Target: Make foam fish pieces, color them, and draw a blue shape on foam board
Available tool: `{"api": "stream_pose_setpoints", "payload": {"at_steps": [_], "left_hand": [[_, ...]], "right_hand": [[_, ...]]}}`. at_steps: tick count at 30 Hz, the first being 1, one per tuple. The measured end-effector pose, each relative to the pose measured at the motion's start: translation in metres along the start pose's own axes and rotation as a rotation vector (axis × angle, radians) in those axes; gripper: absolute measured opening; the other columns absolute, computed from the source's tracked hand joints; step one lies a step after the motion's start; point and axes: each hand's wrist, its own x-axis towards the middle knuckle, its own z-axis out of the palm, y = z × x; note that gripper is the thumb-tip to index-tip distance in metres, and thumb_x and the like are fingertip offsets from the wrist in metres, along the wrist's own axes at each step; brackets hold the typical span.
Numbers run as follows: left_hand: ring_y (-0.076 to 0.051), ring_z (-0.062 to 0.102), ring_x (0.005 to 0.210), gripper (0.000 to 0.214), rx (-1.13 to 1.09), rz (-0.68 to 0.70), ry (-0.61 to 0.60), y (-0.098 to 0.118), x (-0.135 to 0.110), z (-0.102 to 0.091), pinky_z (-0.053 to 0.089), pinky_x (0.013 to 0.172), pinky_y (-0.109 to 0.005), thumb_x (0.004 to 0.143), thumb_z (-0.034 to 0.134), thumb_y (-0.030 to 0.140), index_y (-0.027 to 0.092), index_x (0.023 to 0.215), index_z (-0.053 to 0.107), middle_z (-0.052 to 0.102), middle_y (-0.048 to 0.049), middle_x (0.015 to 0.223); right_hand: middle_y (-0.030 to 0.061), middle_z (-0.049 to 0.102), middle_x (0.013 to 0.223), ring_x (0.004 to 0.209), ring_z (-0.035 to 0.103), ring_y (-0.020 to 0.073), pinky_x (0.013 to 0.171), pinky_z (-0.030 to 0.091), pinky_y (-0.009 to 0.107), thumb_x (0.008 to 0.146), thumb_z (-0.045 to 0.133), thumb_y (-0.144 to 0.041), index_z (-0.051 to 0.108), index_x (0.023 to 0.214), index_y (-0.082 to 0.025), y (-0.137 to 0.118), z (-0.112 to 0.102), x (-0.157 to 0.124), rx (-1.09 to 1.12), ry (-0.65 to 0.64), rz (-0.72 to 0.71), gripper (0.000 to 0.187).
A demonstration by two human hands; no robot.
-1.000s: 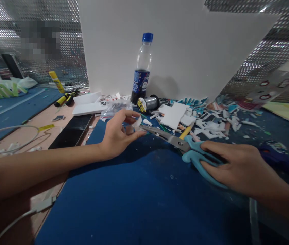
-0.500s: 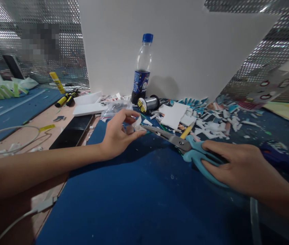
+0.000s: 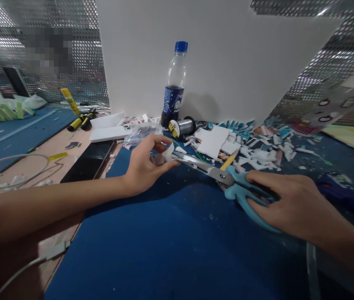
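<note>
Between the thumb and fingers of my left hand is a small white curled piece, thin like paper or foam; its exact material I cannot tell. My right hand is wrapped through the handles of a pair of scissors with light blue grips. The blades point left, and their tips reach the white piece beside my left thumb. The blades look nearly closed. Both hands hover over the dark blue mat.
Behind my hands stand a cola bottle and a wire spool. White and teal scraps are heaped to the right around a yellow pencil-like stick. A black phone lies left. A white board rises at the back.
The scissors have turned slightly, and their blades now catch more light, with the tips at the white piece. My left hand has barely moved.
</note>
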Motion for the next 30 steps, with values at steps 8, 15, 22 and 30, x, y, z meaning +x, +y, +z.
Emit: {"api": "stream_pose_setpoints", "payload": {"at_steps": [8,15,22,30], "left_hand": [[-0.013,0.056,0.067,0.035,0.007,-0.012,0.000,-0.0001,-0.0001,0.0002,0.044,0.051,-0.024,0.066,0.076,0.027,0.021,0.095,0.055,0.060,-0.0003,0.078],[-0.012,0.057,0.067,0.038,0.020,0.004,0.000,-0.0011,-0.0007,0.0008,0.043,0.049,-0.022,0.065,0.077,0.029,0.021,0.095,0.055,0.061,-0.0006,0.080],[-0.012,0.056,0.066,0.037,0.031,0.009,0.002,-0.0006,0.0000,0.0008,0.045,0.052,-0.023,0.065,0.077,0.029,0.021,0.094,0.055,0.061,-0.0005,0.080],[-0.011,0.056,0.067,0.038,0.037,-0.042,-0.007,-0.0007,-0.0025,0.0002,0.041,0.048,-0.020,0.065,0.077,0.029,0.020,0.095,0.056,0.060,-0.0003,0.080]], "right_hand": [[0.0039,0.067,0.060,0.040,0.057,0.0154,0.035,0.038,0.024,0.080,0.048,-0.026,0.062,0.071,-0.019,0.0014,0.0008,-0.0002,0.059,0.003,0.002,0.018],[0.0018,0.063,0.055,0.036,0.054,0.0116,0.035,0.036,0.023,0.081,0.047,-0.025,0.059,0.069,-0.017,-0.0015,-0.0022,0.0028,0.051,-0.001,-0.015,0.019],[0.0024,0.064,0.056,0.038,0.055,0.0124,0.036,0.038,0.023,0.081,0.047,-0.025,0.059,0.071,-0.016,0.0010,-0.0004,0.0004,0.034,-0.009,-0.012,0.018],[0.0009,0.062,0.055,0.036,0.052,0.0110,0.037,0.036,0.022,0.081,0.049,-0.026,0.059,0.072,-0.017,0.0017,0.0004,-0.0018,0.089,-0.066,0.046,0.017]]}}
